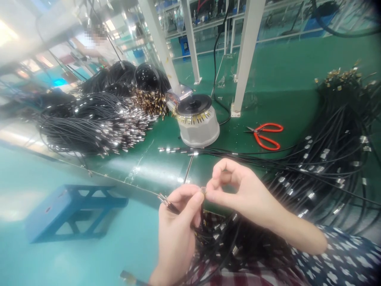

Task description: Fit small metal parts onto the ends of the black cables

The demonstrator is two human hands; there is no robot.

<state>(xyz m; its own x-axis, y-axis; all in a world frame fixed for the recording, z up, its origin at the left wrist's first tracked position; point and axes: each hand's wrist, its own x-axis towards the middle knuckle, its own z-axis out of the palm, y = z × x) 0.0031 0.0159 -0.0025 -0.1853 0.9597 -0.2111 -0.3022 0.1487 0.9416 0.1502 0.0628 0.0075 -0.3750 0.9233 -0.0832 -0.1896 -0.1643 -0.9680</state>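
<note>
While the left hand (178, 228) pinches a small metal connector (203, 190) between thumb and index finger, I see several black cables (172, 207) closed in its curled fingers, their bare metal tips poking out beside the knuckles. The right hand (245, 190) brings thumb and index fingertip to the connector's other side; I cannot tell whether they grip it or only touch it. The connector sits above the near edge of the green bench (162, 169). Beyond it I make out a white device (199, 129) with a black round top, and red-handled cutters (258, 130) lying to its right. Coiled cable bundles (86, 125) lie on the left, near a blue stool (53, 216).
</note>
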